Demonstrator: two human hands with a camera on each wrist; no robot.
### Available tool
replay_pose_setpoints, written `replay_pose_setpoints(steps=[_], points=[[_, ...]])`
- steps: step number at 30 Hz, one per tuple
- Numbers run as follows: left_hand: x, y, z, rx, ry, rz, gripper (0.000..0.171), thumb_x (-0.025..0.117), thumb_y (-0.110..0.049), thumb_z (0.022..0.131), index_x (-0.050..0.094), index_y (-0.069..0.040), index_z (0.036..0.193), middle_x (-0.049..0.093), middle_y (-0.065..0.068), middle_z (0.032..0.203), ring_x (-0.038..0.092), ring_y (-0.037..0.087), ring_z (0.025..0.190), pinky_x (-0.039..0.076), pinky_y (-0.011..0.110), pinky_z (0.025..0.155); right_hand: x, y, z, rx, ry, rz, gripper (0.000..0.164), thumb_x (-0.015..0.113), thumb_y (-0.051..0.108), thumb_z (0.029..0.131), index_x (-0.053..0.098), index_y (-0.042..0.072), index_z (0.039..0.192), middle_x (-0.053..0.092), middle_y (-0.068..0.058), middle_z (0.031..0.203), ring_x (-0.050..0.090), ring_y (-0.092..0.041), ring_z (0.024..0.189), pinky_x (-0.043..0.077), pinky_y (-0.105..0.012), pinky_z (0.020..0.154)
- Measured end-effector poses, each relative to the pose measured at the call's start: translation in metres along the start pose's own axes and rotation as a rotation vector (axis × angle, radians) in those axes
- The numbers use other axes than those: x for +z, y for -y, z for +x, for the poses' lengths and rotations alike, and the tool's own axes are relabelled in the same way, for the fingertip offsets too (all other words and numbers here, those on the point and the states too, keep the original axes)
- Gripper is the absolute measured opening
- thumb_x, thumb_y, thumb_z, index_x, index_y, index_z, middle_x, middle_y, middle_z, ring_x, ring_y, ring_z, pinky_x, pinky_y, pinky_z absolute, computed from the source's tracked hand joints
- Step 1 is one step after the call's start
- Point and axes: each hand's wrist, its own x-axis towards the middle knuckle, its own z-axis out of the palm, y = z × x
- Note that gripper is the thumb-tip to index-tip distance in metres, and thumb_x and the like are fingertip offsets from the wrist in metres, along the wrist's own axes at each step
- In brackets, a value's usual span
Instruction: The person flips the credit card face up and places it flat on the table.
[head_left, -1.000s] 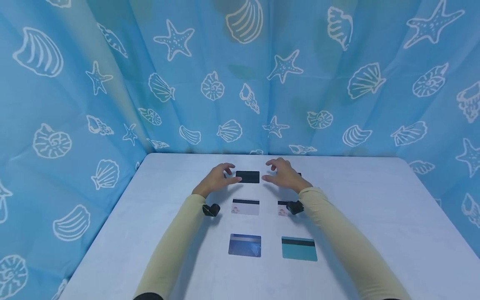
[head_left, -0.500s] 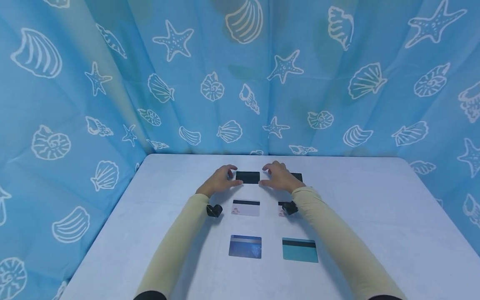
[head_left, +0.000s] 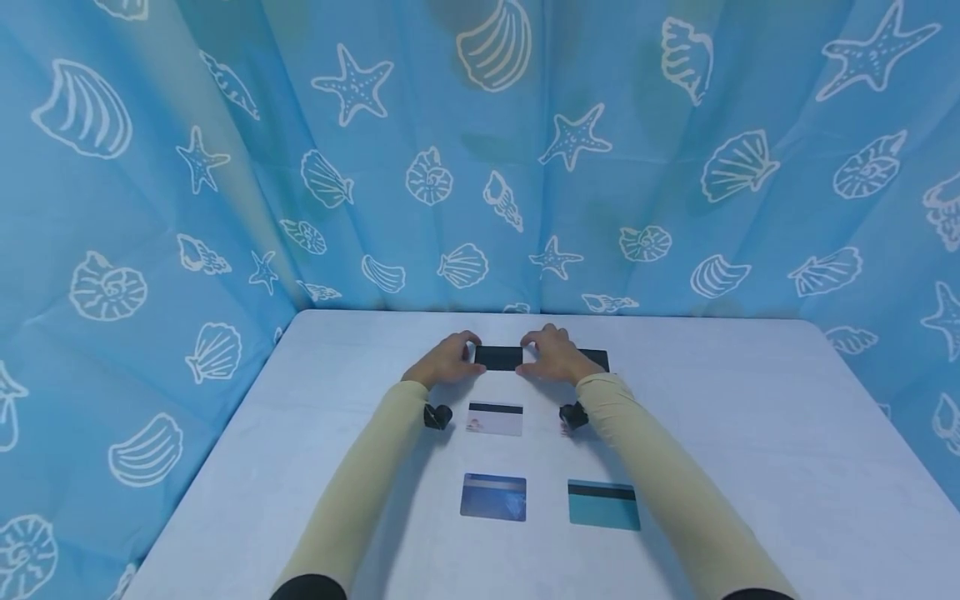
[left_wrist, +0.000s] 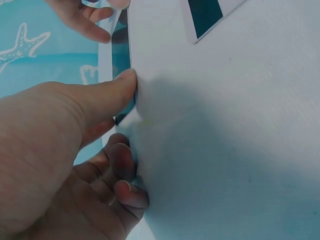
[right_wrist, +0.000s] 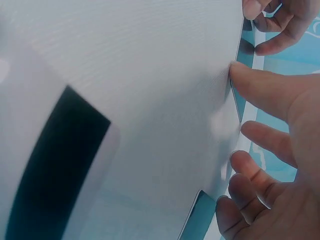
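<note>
A black card (head_left: pixel 498 358) lies at the far middle of the table between the two hands. My left hand (head_left: pixel 448 360) holds its left end, thumb on the near edge and index finger toward the far edge. At the right end, my right hand (head_left: pixel 557 357) pinches the corners the same way. In the left wrist view the thumb tip rests along the edge of the dark card (left_wrist: pixel 121 55); the right wrist view has the right thumb at that card's edge (right_wrist: pixel 241 102). Another black card (head_left: pixel 596 358) lies partly hidden behind the right hand.
Closer in lies a white card with a black stripe (head_left: pixel 495 420); a similar one (head_left: pixel 564 431) is mostly covered by the right wrist camera. Nearest are a blue card (head_left: pixel 492 497) and a teal card (head_left: pixel 604 505). A blue shell-patterned curtain (head_left: pixel 480 167) hangs behind the white table (head_left: pixel 750 400).
Both hands have moved inward to the black card's ends, and their thumbs and index fingers have closed in on its corners. The cards lie as before.
</note>
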Motion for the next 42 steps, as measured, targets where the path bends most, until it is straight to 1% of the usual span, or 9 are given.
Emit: replay_pose_setpoints(steps=[5, 11, 16, 21, 27, 31, 34, 37, 42], points=[[0.0, -0.001, 0.001, -0.008, 0.017, 0.004, 0.053, 0.071, -0.027, 0.098, 0.05, -0.01, 0.144, 0.06, 0.015, 0.128, 0.058, 0.027, 0.114, 0.047, 0.045, 0.107, 0.001, 0.001, 0.001, 0.001, -0.004, -0.012, 0.053, 0.077, 0.032, 0.093, 0.062, 0.008, 0.138, 0.053, -0.023, 0.138, 0.048, -0.039, 0.128, 0.043, -0.057, 0.111], [0.0, -0.001, 0.003, -0.01, 0.029, 0.013, 0.054, 0.073, -0.027, 0.097, 0.05, -0.01, 0.143, 0.059, 0.015, 0.13, 0.057, 0.028, 0.116, 0.046, 0.045, 0.108, 0.002, 0.001, 0.004, 0.021, 0.012, -0.008, 0.051, 0.078, 0.031, 0.092, 0.062, 0.008, 0.135, 0.053, -0.022, 0.137, 0.048, -0.038, 0.126, 0.045, -0.055, 0.109], [0.002, 0.0, 0.004, -0.023, 0.041, 0.025, 0.057, 0.073, -0.029, 0.097, 0.048, -0.011, 0.145, 0.057, 0.015, 0.136, 0.056, 0.028, 0.122, 0.045, 0.046, 0.113, 0.002, 0.002, 0.007, 0.032, 0.032, 0.0, 0.051, 0.079, 0.028, 0.09, 0.062, 0.006, 0.132, 0.054, -0.021, 0.135, 0.048, -0.036, 0.125, 0.045, -0.054, 0.108], [0.001, -0.002, 0.002, -0.036, 0.051, 0.028, 0.058, 0.073, -0.029, 0.097, 0.047, -0.013, 0.146, 0.056, 0.015, 0.141, 0.055, 0.029, 0.127, 0.043, 0.047, 0.116, 0.004, 0.0, 0.01, 0.04, 0.05, 0.013, 0.051, 0.08, 0.027, 0.09, 0.061, 0.005, 0.132, 0.054, -0.019, 0.132, 0.049, -0.034, 0.122, 0.046, -0.051, 0.107], [0.0, -0.003, -0.001, -0.038, 0.046, 0.036, 0.057, 0.072, -0.029, 0.098, 0.047, -0.014, 0.147, 0.055, 0.015, 0.142, 0.055, 0.029, 0.13, 0.042, 0.047, 0.117, 0.005, -0.002, 0.011, 0.03, 0.052, 0.015, 0.051, 0.081, 0.027, 0.09, 0.06, 0.004, 0.13, 0.055, -0.016, 0.125, 0.049, -0.031, 0.115, 0.047, -0.047, 0.101], [0.001, -0.004, -0.001, -0.031, 0.044, 0.043, 0.058, 0.071, -0.03, 0.098, 0.046, -0.013, 0.148, 0.055, 0.015, 0.143, 0.055, 0.029, 0.131, 0.042, 0.047, 0.118, 0.004, -0.002, 0.009, 0.002, 0.044, 0.001, 0.05, 0.081, 0.027, 0.09, 0.059, 0.003, 0.127, 0.056, -0.016, 0.121, 0.049, -0.03, 0.112, 0.047, -0.046, 0.099], [0.001, -0.003, -0.001, -0.026, 0.045, 0.038, 0.058, 0.071, -0.029, 0.098, 0.045, -0.013, 0.148, 0.055, 0.016, 0.143, 0.055, 0.03, 0.13, 0.042, 0.047, 0.118, 0.004, -0.001, 0.008, -0.003, 0.045, -0.002, 0.051, 0.081, 0.027, 0.09, 0.059, 0.003, 0.129, 0.056, -0.016, 0.123, 0.049, -0.031, 0.114, 0.046, -0.047, 0.101], [0.001, -0.002, 0.0, -0.019, 0.043, 0.029, 0.058, 0.072, -0.029, 0.098, 0.044, -0.013, 0.147, 0.055, 0.016, 0.141, 0.056, 0.03, 0.127, 0.042, 0.047, 0.117, 0.003, -0.001, 0.006, 0.002, 0.043, 0.004, 0.054, 0.08, 0.029, 0.09, 0.058, 0.004, 0.133, 0.056, -0.016, 0.127, 0.049, -0.032, 0.118, 0.046, -0.049, 0.104], [0.002, 0.002, 0.002, -0.004, 0.031, 0.017, 0.058, 0.072, -0.029, 0.098, 0.044, -0.014, 0.146, 0.056, 0.015, 0.137, 0.056, 0.029, 0.122, 0.044, 0.046, 0.114, 0.003, -0.003, 0.004, -0.024, 0.021, -0.01, 0.056, 0.08, 0.031, 0.091, 0.06, 0.006, 0.137, 0.058, -0.017, 0.128, 0.051, -0.033, 0.119, 0.047, -0.05, 0.103]])
